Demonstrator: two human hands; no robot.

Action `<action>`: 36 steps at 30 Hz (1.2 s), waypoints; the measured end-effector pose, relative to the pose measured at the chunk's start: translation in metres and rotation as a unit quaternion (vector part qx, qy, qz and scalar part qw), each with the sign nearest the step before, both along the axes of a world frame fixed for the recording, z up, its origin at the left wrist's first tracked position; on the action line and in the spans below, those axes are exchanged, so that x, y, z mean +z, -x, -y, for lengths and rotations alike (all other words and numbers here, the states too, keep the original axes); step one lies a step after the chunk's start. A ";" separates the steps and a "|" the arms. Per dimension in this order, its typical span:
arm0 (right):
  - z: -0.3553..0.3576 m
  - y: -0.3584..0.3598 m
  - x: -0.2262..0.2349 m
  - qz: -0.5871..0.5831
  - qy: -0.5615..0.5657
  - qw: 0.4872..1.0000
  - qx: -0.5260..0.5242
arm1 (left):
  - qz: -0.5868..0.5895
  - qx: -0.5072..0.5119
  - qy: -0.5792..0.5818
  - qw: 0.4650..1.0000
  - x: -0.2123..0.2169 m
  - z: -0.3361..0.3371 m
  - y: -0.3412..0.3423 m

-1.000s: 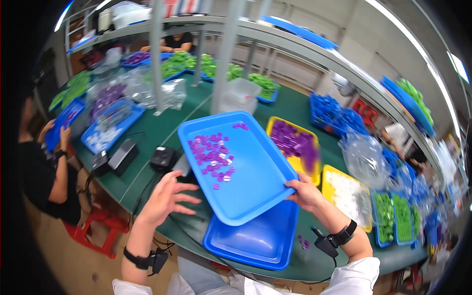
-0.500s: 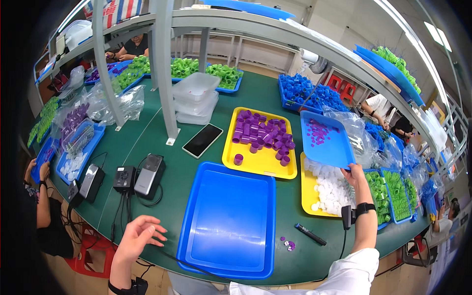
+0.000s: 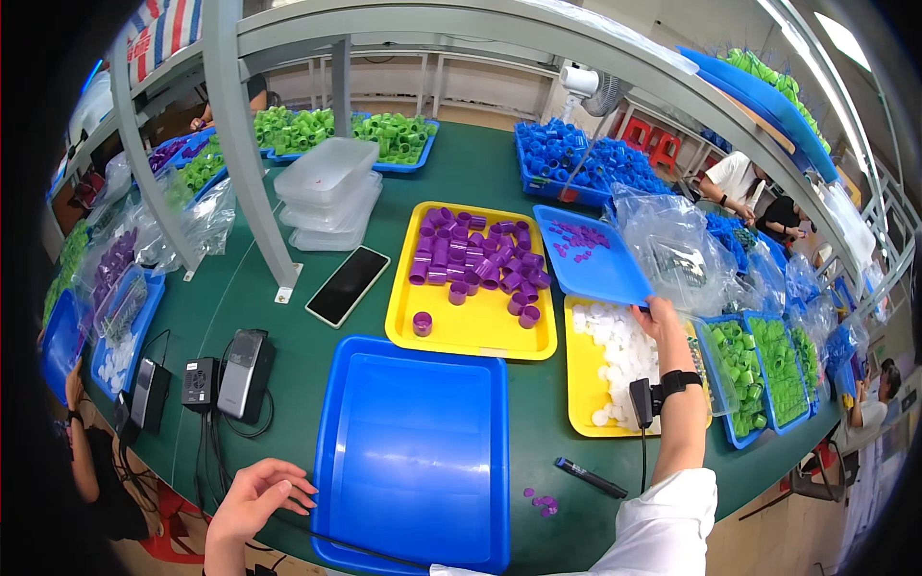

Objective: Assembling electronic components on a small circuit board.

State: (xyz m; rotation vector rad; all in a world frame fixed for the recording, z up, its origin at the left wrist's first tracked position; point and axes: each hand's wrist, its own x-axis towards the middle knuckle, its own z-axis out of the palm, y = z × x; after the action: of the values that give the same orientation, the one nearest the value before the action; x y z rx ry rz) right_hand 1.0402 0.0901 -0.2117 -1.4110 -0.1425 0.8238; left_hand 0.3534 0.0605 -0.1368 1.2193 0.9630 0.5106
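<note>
My right hand [image 3: 661, 319] grips the near corner of a shallow blue tray [image 3: 576, 274], fingers and thumb closed on its rim. Small purple discs [image 3: 581, 238] lie scattered in that tray. It is held tilted by the far edge of a yellow tray [image 3: 584, 408] of white round pieces [image 3: 615, 350], partly covering it. My left hand [image 3: 257, 499], fingers apart and loosely bent, holds nothing beside the left rim of a larger blue tray [image 3: 413, 432], whose bottom is bare. Beyond this stands another yellow tray [image 3: 403, 312] with purple cylindrical caps [image 3: 471, 257].
A phone [image 3: 348, 286], clear plastic boxes [image 3: 331, 197] and black-grey devices [image 3: 242, 374] are on the left. A marker [image 3: 591, 477] and loose purple discs [image 3: 543, 503] lie near my right forearm. Metal shelf posts [image 3: 252, 154] rise from the table. Trays of green parts [image 3: 735, 374] stand right.
The view has shifted, moving most things leftward in it. My right hand has moved the shallow blue tray slightly left and away, uncovering more white pieces. My left hand stays open beside the larger tray.
</note>
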 end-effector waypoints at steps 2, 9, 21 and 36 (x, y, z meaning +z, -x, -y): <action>-0.001 -0.009 0.000 0.026 -0.003 0.999 -0.046 | -0.003 0.012 0.010 1.000 -0.002 -0.003 -0.003; -0.042 -0.001 0.004 0.084 0.075 0.986 -0.122 | -0.017 0.024 0.014 0.999 -0.007 -0.004 -0.010; -0.068 -0.016 -0.016 0.208 0.199 0.954 -0.086 | -0.056 0.054 0.015 0.997 -0.013 0.006 -0.013; -0.027 0.039 0.048 0.675 0.488 0.529 0.162 | -0.131 0.040 -0.117 0.984 0.002 0.028 -0.026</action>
State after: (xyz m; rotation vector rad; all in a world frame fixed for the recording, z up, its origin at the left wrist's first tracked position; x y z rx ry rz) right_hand 1.0010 0.1176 -0.1634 -2.9281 -1.3528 -0.2875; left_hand 0.3795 0.0328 -0.1353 1.4891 1.2028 0.5464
